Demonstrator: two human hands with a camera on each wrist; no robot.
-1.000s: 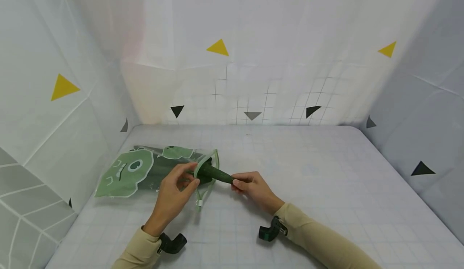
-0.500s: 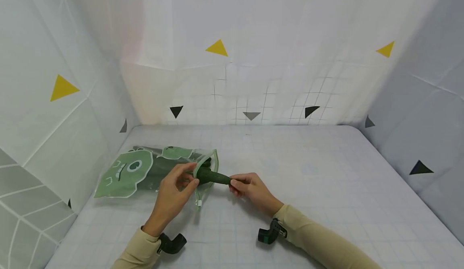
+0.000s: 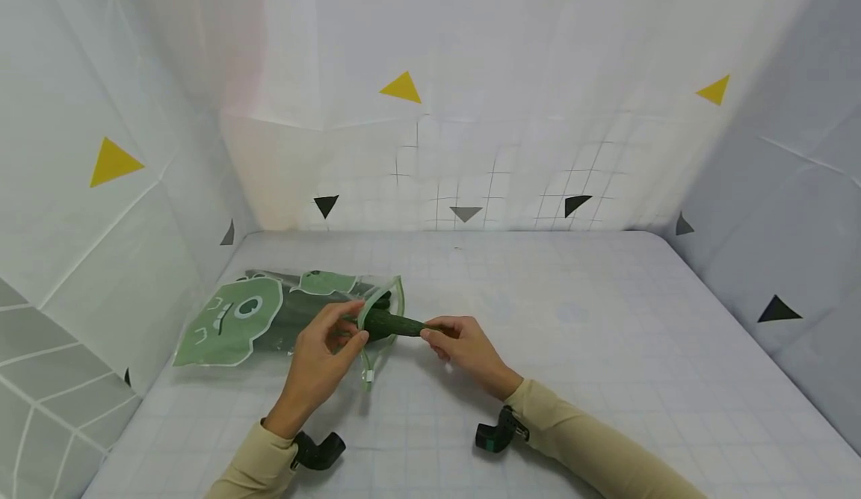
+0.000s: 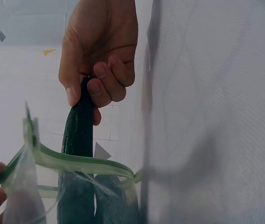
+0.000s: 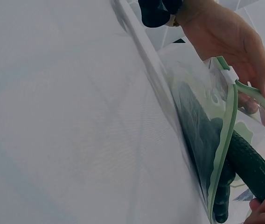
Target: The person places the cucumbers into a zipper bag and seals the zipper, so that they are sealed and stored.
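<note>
A clear zipper bag (image 3: pixel 232 327) with a green cartoon print lies on its side at the table's left, its mouth facing right. My left hand (image 3: pixel 326 351) pinches the green rim of the mouth between thumb and fingers. A dark green cucumber (image 3: pixel 401 325) extends through the opening, its inner part inside the bag. My right hand (image 3: pixel 472 352) grips the cucumber's outer end; the left wrist view shows thumb and fingertips around that tip. Beside it in the right wrist view, another cucumber (image 5: pixel 222 203) shows at the opening. The bag's white slider (image 5: pixel 229 74) sits at one end of the zip.
The white table (image 3: pixel 572 379) has a faint grid and extends right of the hands. White sheet walls (image 3: pixel 525 51) with yellow, grey and black triangles stand behind and at both sides. A black wrist camera (image 3: pixel 496 432) hangs under each forearm.
My right hand has shifted slightly left, and the cucumber sits a little deeper in the bag, nearer the front of the mouth. My left hand keeps its hold on the rim.
</note>
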